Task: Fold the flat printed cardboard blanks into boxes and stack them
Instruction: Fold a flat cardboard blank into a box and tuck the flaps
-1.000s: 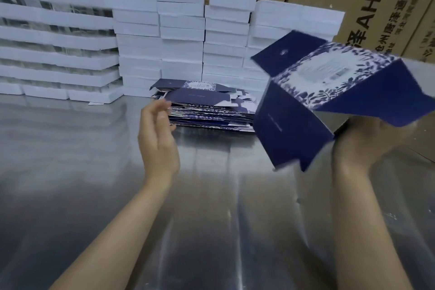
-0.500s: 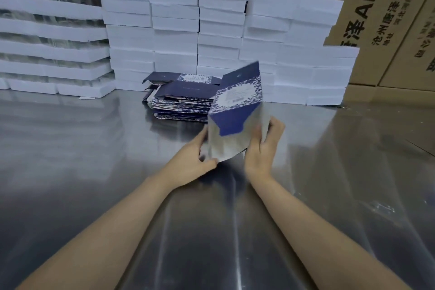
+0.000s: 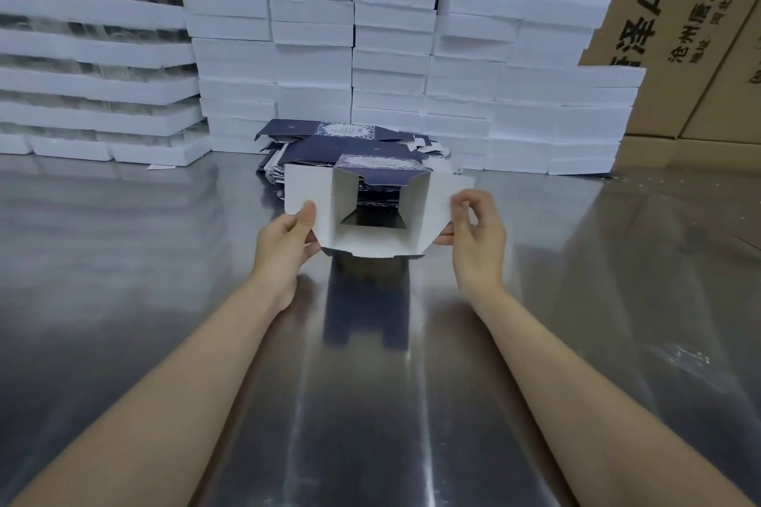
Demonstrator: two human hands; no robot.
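While the box stands open as a tube with its end flaps unfolded, the step in hand looks like closing 1 end. It is held over the table, before the pile, between 2 hands. The left hand pinches its left flap and the right hand its right. Next, both flaps likely need folding inward.

Your box blank shows plain white card inside, matt and unprinted, with navy print on its outer faces. The tabletop is bare metal, glossy and streaked with reflections. Along its far edge, the flat blanks look smooth and printed, the white stacks matt, the brown cartons dull cardboard.
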